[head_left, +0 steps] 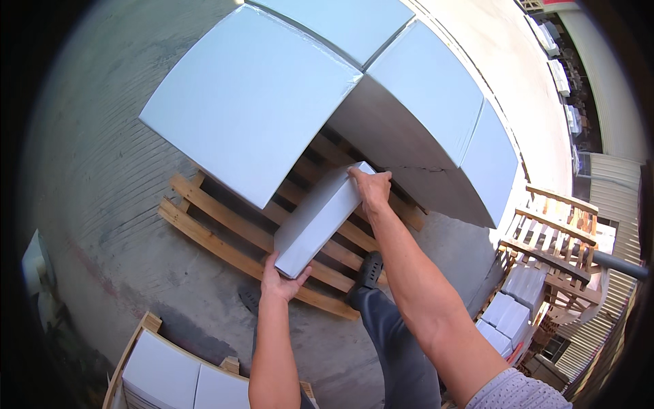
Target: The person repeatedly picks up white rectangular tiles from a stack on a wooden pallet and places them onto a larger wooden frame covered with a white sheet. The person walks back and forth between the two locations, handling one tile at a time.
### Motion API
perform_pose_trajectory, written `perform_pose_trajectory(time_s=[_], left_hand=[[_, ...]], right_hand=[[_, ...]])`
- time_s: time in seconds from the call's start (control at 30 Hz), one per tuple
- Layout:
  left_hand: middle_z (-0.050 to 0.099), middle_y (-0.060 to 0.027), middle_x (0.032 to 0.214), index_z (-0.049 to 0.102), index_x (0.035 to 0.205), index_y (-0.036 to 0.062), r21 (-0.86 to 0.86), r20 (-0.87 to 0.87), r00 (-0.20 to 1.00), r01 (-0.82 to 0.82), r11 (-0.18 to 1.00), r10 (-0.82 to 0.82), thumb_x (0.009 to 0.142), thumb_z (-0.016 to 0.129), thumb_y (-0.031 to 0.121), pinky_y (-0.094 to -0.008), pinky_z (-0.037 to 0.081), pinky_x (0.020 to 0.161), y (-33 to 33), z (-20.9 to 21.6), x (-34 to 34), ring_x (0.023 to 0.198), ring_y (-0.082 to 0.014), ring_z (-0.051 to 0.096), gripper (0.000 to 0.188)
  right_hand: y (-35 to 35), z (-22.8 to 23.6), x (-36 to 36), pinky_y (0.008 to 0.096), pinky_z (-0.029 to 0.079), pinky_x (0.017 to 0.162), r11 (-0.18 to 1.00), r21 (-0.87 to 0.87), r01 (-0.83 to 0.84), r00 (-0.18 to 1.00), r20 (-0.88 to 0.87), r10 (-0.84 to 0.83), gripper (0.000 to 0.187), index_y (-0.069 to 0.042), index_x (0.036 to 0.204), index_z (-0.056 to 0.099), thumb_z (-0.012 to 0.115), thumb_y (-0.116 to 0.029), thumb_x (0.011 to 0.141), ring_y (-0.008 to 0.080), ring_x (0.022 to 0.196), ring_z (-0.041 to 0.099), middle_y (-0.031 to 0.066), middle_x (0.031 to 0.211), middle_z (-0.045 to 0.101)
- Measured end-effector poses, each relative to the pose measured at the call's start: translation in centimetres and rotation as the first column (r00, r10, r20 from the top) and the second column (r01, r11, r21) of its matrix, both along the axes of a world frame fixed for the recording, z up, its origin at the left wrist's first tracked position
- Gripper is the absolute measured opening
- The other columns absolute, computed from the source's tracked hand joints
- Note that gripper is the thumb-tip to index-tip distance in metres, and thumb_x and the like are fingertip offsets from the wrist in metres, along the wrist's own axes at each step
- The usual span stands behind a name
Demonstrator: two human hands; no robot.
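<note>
I hold a long flat white box (319,217) over a wooden pallet (231,228). My left hand (281,281) supports its near end from below. My right hand (371,189) grips its far end from above. The box is tilted, with its far end higher. Tall stacks of the same white boxes (252,95) stand on the far part of the pallet, just beyond the box. My right foot in a dark shoe (368,270) rests on the pallet's near slats.
More white boxes (170,378) lie on a pallet at the lower left. At the right stand stacked wooden pallets (555,235) and a short pile of white boxes (507,310). Concrete floor (109,170) surrounds the pallet.
</note>
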State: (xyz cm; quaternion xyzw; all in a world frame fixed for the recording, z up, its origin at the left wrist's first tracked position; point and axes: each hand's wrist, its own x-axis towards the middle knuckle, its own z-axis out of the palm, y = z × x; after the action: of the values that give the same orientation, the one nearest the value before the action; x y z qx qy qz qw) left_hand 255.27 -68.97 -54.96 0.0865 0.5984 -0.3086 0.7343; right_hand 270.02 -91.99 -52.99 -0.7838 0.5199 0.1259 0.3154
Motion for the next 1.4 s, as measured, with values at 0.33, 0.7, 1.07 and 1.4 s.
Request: perform_pose_trajectory(time_s=[0.33,0.7,1.07,1.4], left_hand=[[0.056,-0.0111,0.116,0.050,0.120,0.0119,0.015,0.013,0.997,-0.076,0.997,0.076,0.083,0.061,0.036,-0.0521,0.048,0.082,-2.0,-2.1,-3.5,0.102,-0.0344,0.055,0.045],[0.052,-0.0172,0.123,0.043,0.128,0.0059,0.157,0.052,0.961,0.260,0.953,-0.271,0.087,0.053,0.039,-0.0556,0.048,0.080,6.1,4.1,-15.6,0.109,-0.0389,0.053,0.054],[0.054,-0.0178,0.118,0.043,0.127,0.0081,0.143,-0.138,0.989,0.076,0.987,-0.056,0.088,0.050,0.040,-0.0564,0.050,0.074,13.0,17.7,-32.1,0.103,-0.0412,0.055,0.051],[0.062,-0.0178,0.098,0.052,0.116,0.0023,0.132,-0.039,0.931,-0.356,0.925,0.364,0.085,0.058,0.040,-0.0467,0.056,0.057,22.4,26.3,-40.6,0.076,-0.0347,0.065,0.050]], right_hand=[[-4.0,4.1,1.0,0.0420,0.056,0.074,0.876,0.472,-0.101,0.929,-0.270,0.253,0.058,0.002,0.117,0.052,0.065,-0.034,0.074,0.0282,0.087,0.063,0.0188,0.106,0.058],[-1.3,11.2,-21.0,0.0364,0.057,0.058,0.819,0.546,0.177,0.977,-0.200,-0.077,0.064,0.015,0.114,0.049,0.064,-0.035,0.078,0.0326,0.089,0.061,0.0239,0.106,0.056],[8.8,22.6,-29.3,0.0440,0.058,0.060,0.815,0.566,0.121,0.928,-0.356,0.109,0.059,0.011,0.118,0.047,0.064,-0.030,0.079,0.0361,0.087,0.061,0.0206,0.108,0.054],[27.0,35.7,-30.8,0.0515,0.051,0.075,0.744,0.622,-0.243,0.843,-0.244,0.479,0.073,0.006,0.132,0.034,0.058,-0.034,0.076,0.0382,0.106,0.052,0.0219,0.121,0.045]])
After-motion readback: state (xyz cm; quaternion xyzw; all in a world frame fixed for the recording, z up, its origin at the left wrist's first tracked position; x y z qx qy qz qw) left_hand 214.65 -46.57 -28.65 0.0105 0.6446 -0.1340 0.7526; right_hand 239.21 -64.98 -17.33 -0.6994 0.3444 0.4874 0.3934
